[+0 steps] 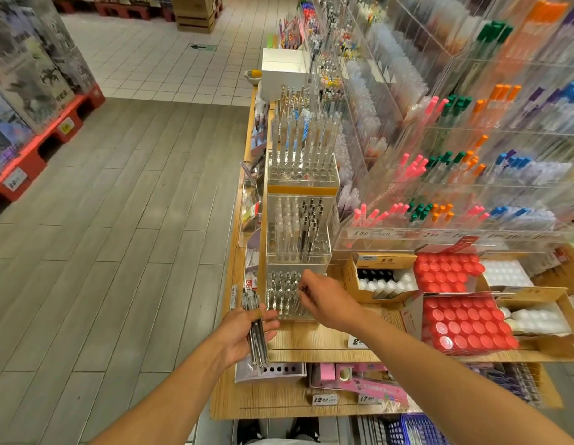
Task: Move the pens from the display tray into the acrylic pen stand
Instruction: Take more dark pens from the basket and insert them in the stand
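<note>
My left hand [247,332] grips a bundle of several clear pens [255,329] just left of the nearest acrylic pen stand [284,297], which has rows of holes with several pens in them. My right hand [327,300] reaches over the stand's right side and pinches a pen [302,289] by its top end at one of the holes. Behind this stand rise two taller acrylic stands [298,232] holding more pens.
Wooden shelf [311,345] carries cardboard boxes of white bottles [382,281] and red-capped jars [462,326] to the right. Tall acrylic racks of coloured pens [455,171] stand behind. A lower shelf holds pink boxes [359,380]. Open aisle floor lies to the left.
</note>
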The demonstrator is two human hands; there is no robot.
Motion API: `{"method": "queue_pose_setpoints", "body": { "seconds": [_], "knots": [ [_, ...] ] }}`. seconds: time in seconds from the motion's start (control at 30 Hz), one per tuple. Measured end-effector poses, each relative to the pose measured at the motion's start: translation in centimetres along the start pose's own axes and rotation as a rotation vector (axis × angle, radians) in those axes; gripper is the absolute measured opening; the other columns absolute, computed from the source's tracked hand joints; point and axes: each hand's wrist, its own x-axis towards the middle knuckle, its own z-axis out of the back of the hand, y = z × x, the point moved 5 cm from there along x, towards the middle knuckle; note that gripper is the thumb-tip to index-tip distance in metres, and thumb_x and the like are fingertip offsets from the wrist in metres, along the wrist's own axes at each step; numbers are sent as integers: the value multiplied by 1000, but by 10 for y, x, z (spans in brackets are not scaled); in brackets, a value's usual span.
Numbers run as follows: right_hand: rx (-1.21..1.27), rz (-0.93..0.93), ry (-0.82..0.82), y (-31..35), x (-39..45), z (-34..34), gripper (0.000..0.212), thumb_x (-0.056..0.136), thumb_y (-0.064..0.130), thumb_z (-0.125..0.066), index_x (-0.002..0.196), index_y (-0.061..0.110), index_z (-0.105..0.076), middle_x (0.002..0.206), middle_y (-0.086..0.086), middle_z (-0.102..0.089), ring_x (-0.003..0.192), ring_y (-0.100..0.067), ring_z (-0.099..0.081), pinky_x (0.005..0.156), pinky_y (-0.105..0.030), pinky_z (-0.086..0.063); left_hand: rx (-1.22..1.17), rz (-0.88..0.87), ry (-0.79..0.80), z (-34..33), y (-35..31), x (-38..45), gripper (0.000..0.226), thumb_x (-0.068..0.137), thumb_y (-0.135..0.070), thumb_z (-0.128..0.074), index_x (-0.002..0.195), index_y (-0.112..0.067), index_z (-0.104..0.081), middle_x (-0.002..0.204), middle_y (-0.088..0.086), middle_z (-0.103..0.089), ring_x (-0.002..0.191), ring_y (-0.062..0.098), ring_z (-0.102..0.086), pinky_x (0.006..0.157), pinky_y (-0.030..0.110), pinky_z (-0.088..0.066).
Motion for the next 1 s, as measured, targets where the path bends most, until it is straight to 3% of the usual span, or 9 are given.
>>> {"method": "queue_pose_setpoints", "body": {
  "seconds": [0.3, 0.67, 0.87, 1.0],
  "knots": [
    [-137, 71, -94, -8, -3, -16, 15, 93, 23, -60, 97, 9, -64, 99, -4, -55, 92, -19, -50, 79, -28, -40, 1, -2, 81, -1, 1, 1, 46, 75, -9, -73, 117, 7, -63, 90, 20, -73, 72, 26, -71, 61, 34, -61],
    [-172, -101, -88, -6, 6, -29, 26, 93, 29, -59, 114, 15, -66, 110, -3, -59, 104, -21, -54, 87, -32, -43, 39, -43, 97, -7, 1, 1, 41, 80, -5, -72, 117, 10, -61, 92, 21, -74, 71, 23, -72, 61, 30, -62],
    [350, -209, -5, 2, 7, -23, 30, 95, 24, -60, 125, 19, -61, 103, 0, -65, 93, -9, -56, 79, -21, -40, 34, -64, 144, -11, 1, -4, 41, 88, -8, -68, 124, 8, -56, 99, 22, -73, 71, 22, -71, 61, 30, -61],
    [687, -246, 108, 11, 6, -26, 39, 99, 20, -54, 137, 15, -49, 105, -8, -59, 100, -18, -60, 88, -29, -49, 19, -67, 212, -16, 2, -9, 47, 85, -12, -69, 126, 4, -53, 106, 25, -72, 73, 24, -71, 59, 30, -60]
  ]
}}
